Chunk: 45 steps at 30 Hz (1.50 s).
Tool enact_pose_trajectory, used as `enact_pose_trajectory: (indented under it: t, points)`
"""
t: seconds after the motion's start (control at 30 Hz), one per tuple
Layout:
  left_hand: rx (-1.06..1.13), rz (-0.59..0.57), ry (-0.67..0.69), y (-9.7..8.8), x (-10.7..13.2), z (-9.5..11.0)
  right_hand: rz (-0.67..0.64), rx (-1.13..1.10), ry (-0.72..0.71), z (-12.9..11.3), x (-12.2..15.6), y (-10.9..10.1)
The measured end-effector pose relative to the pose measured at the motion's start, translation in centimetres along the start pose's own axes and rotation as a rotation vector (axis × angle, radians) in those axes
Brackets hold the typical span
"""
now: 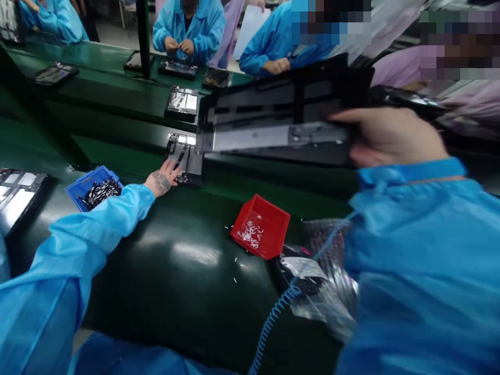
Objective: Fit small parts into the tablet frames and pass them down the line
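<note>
My right hand grips the right end of a flat black device chassis, which looks like an opened tablet with grey panels and a silver strip along its near edge. It is raised above the bench and blurred by motion. On the left, my left hand reaches out with fingers spread, at the left edge of a second such chassis on the belt. Whether the fingertips press on it I cannot tell. Between my arms sits a red bin with small white pieces.
A blue bin of small black parts stands by my left forearm. Plastic bags and a coiled blue cord lie at right. Another chassis is at far left. Green posts rise from the bench; co-workers sit opposite.
</note>
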<state>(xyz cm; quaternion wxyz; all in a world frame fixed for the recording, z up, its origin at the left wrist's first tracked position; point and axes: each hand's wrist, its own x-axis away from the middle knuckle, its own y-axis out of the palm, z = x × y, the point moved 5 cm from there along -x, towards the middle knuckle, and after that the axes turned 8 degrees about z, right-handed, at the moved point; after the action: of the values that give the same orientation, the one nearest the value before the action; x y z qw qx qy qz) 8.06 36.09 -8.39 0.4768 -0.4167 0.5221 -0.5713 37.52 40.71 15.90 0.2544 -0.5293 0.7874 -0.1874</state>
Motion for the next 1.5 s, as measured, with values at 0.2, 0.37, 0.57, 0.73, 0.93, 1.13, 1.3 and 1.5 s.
enact_pose_trajectory:
  t: [0.2,0.37,0.57,0.73,0.93,1.13,1.3,1.5]
  points:
    - [0.044,0.023,0.052,-3.2,-1.0,-3.1,-0.713,-0.108,0.478,6.0,8.5,1.9]
    - [0.248,0.413,0.071,-10.9,9.3,-2.5,-1.481,0.091,0.262,8.9,14.3,10.8]
    - [0.253,0.336,-0.259,-7.5,23.7,-3.5,-1.473,0.406,-0.055,9.3,14.7,17.7]
    - [0.269,0.291,-0.463,-2.7,27.4,-5.1,-1.345,0.616,-0.186,8.1,16.2,18.7]
    - [0.232,0.257,-0.435,-1.7,25.5,-3.5,-0.934,0.760,-0.368,6.3,21.1,20.2]
    - [0.274,0.155,-0.420,-1.0,24.2,-4.4,-0.781,0.730,-0.362,7.3,22.0,21.0]
    - [0.258,0.157,-0.403,-1.3,23.7,-4.5,-0.768,0.652,-0.369,7.1,21.3,20.4]
    - [0.293,0.219,-0.397,-3.7,24.2,-4.4,-0.433,0.125,-0.545,6.8,22.5,8.0]
